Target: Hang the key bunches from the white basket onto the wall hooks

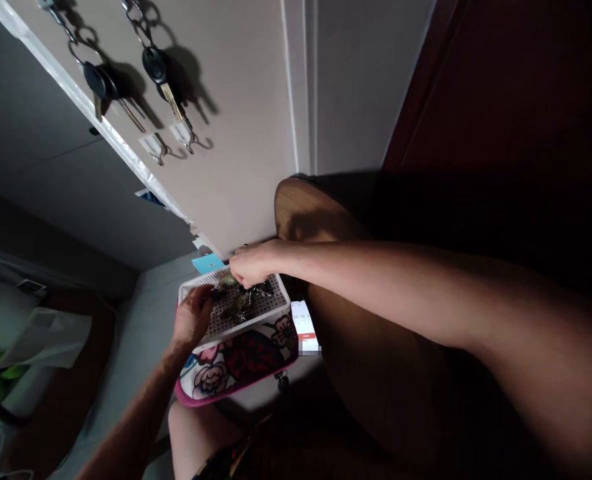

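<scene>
1. Here you are, both hands over the white perforated tray (246, 328), its base resting on the flowered pad (253, 353) with the pink edge.
2. Your right hand (251, 265) comes in over the far rim, fingers bent and tips down among the pieces – whether they pinch one, I cannot tell.
3. Your left hand (195, 317) is at the near-left side, fingers curled in over the rim beside a dark piece; a firm hold there cannot be made out.
4. The pieces themselves lie inside the tray: a greenish one (229, 281) close to your right fingers, a mottled one (241, 307) nearer you, a darker, shiny one (263, 289) to the right. Too small to name!
5. So, the score: tray placed, pieces in it, both hands engaged – this looks like mid-work.
6. Nothing marks handled pieces from unhandled ones, so how much remains is unreadable.
7. Just right of the tray, a lit phone (303, 319) shows some digits.
</scene>
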